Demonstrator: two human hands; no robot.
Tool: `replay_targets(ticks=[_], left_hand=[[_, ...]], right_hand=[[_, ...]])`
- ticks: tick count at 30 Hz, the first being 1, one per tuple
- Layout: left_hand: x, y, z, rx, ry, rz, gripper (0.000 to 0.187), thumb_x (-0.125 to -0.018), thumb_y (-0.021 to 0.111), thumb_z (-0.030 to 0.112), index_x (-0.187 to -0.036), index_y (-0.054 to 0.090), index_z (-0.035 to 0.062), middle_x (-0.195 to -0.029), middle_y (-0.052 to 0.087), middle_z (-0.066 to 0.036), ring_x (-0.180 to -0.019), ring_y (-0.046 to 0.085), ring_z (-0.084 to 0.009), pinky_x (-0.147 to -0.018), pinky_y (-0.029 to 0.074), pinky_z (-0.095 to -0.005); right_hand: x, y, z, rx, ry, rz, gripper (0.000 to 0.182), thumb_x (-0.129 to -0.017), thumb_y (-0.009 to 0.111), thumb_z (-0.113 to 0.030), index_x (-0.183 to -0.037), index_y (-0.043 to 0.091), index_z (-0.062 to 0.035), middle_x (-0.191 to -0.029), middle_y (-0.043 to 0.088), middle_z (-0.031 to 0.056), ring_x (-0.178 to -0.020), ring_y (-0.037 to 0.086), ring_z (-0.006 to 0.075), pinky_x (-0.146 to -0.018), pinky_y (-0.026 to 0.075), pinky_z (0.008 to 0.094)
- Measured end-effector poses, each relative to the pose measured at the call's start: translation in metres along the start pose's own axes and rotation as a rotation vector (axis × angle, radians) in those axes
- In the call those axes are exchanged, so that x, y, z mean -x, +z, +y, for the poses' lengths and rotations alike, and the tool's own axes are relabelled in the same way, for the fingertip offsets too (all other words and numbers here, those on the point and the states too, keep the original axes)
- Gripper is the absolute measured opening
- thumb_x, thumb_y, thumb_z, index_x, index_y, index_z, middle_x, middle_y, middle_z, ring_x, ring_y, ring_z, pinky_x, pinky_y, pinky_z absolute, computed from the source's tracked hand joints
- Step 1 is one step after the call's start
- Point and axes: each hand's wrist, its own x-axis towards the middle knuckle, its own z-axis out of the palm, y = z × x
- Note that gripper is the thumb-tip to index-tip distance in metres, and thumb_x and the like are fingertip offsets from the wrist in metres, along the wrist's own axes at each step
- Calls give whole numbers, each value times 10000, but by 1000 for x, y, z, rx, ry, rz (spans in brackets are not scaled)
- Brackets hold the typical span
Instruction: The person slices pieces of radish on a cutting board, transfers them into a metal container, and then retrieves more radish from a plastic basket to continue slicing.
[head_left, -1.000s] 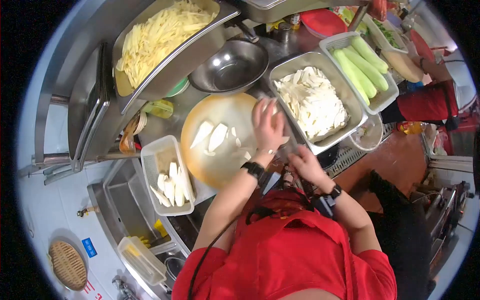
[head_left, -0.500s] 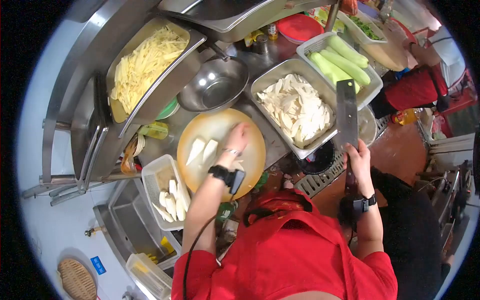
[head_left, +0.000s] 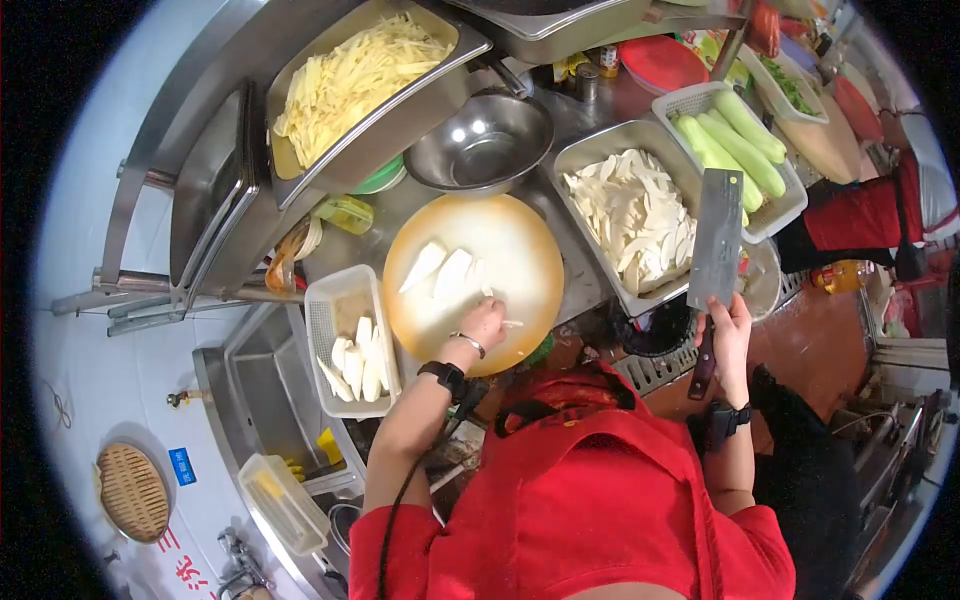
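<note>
My right hand [head_left: 733, 325] is wrapped round the dark handle of a cleaver [head_left: 716, 235]. Its broad blade points away from me, raised beside the tray of slices. My left hand [head_left: 487, 320] is closed over the near part of a round cutting board [head_left: 530, 240], with small white scraps at its fingers. Whether it grips one of them is hidden. Beyond it on the board lie pale, tapered vegetable pieces [head_left: 453, 274]. White slices [head_left: 632, 212] fill a steel tray [head_left: 625, 135] to the right of the board.
Left of the board, a white basket [head_left: 318, 300] holds several whole pale pieces. A wok [head_left: 480, 140] sits behind it, near a raised pan of yellow strips [head_left: 365, 85]. Green gourds [head_left: 740, 150] lie in a basket at right. A sink [head_left: 275, 380] is at left; another person [head_left: 865, 215] stands far right.
My left hand has drawn back from the middle of the board toward its near edge, uncovering the surface. My right hand still holds the cleaver upright. The whole view has shifted.
</note>
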Motion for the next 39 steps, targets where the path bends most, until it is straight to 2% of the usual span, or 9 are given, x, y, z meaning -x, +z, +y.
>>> replay_targets(ticks=[7, 11, 14, 19, 25, 27, 31, 33, 39], left_hand=[[-15, 7, -4, 40, 47, 13, 150, -688, 577, 90, -828, 545, 47, -717, 571, -134, -679, 570, -317, -636, 460, -416], [-53, -33, 51, 781, -159, 111, 227, -761, 634, 159, -945, 566, 44, -672, 575, -43, -649, 565, -108, -527, 444, -263], [-71, -81, 106, 1053, -37, 141, 423, -767, 670, 233, -1102, 516, 24, -865, 608, -93, -736, 597, -119, -599, 485, -268], [-74, -58, 53, 185, -62, 729, 435, -671, 675, 169, -1064, 527, 53, -978, 575, -150, -908, 553, -304, -783, 444, -406], [-35, -2, -41, -189, -447, 766, 466, -658, 663, 189, -1093, 523, 98, -1086, 532, -131, -973, 529, -303, -803, 448, -402], [-31, -8, -43, -49, -467, 676, 431, -695, 627, 203, -1099, 527, 90, -1037, 559, -150, -895, 570, -304, -733, 479, -396], [-15, -20, -62, 153, -528, 635, 389, -752, 584, 216, -1101, 511, 60, -947, 595, -126, -768, 611, -250, -620, 498, -345], [10, -37, -66, 1153, -623, 572, 369, -795, 539, 212, -1116, 485, 38, -844, 613, -87, -659, 602, -172, -532, 476, -283], [83, -43, -53, 1255, -569, 259, 391, -773, 597, 158, -1122, 466, 41, -884, 599, -71, -649, 562, -113, -502, 435, -229]], right_hand=[[-4, -15, -1, -8, 9, -28, 106, -865, 490, -143, -895, 506, -43, -551, 483, 21, -366, 418, 92, -349, 342, 208], [-4, -25, -1, -18, -2, 7, 106, -863, 496, -143, -900, 511, -45, -551, 483, 18, -370, 419, 89, -352, 346, 207], [-7, -29, -3, -25, -9, -7, 102, -863, 501, -141, -897, 512, -45, -553, 484, 13, -381, 421, 84, -359, 348, 205], [-7, -34, -9, 13, -13, -63, 90, -873, 488, -119, -856, 505, -32, -562, 492, 11, -430, 438, 75, -383, 341, 207], [-1, -31, 1, 210, -72, -320, 73, -866, 492, -83, -821, 498, -27, -542, 479, -10, -455, 435, 60, -415, 341, 212], [1, -22, -3, 356, -32, -479, 107, -861, 500, -84, -778, 489, -18, -542, 480, -9, -483, 454, 47, -424, 353, 222], [1, 12, 14, 806, -282, -706, 182, -795, 579, -199, -825, 519, -31, -654, 530, 221, -626, 543, 389, -532, 423, 432], [5, 38, 24, 898, -363, -841, 173, -799, 560, -227, -847, 545, -61, -664, 559, 200, -644, 559, 380, -565, 436, 455], [-4, 106, 78, 1062, -564, -983, 191, -808, 528, -256, -889, 581, -92, -661, 590, 171, -646, 588, 351, -585, 470, 452]])
